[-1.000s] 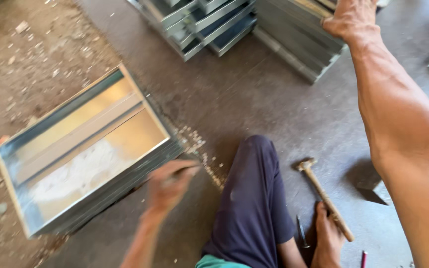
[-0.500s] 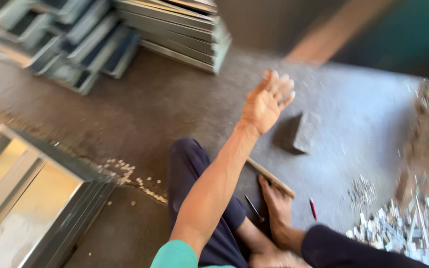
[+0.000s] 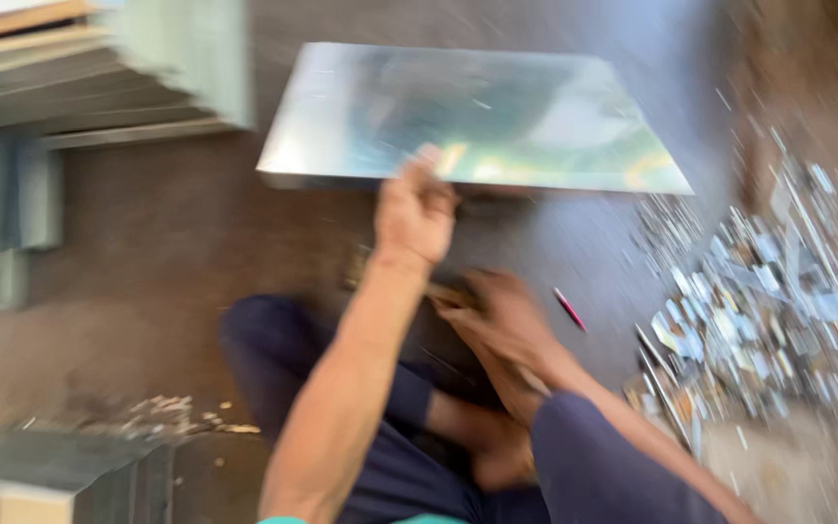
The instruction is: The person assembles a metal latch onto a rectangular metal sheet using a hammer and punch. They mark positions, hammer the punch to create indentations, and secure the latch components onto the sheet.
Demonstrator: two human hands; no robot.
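The view is heavily motion-blurred. My left hand [image 3: 415,212] reaches forward and grips the near edge of a large shiny metal sheet [image 3: 497,116], which is held flat just above the dark floor. My right hand is out of sight. Below the left hand, my bare foot [image 3: 501,325] rests on the floor over a wooden hammer handle [image 3: 443,291]. My legs in dark trousers [image 3: 283,359] are folded in front of me.
A pile of small metal offcuts [image 3: 758,320] lies on the right. A red pencil [image 3: 569,309] lies beside the foot. Stacked metal trays [image 3: 99,78] stand at the upper left. A metal box corner [image 3: 41,475] and loose shavings [image 3: 157,417] are at the lower left.
The view has swung right. My left hand, open in the air before, now grips the edge of a metal sheet that has come into view.
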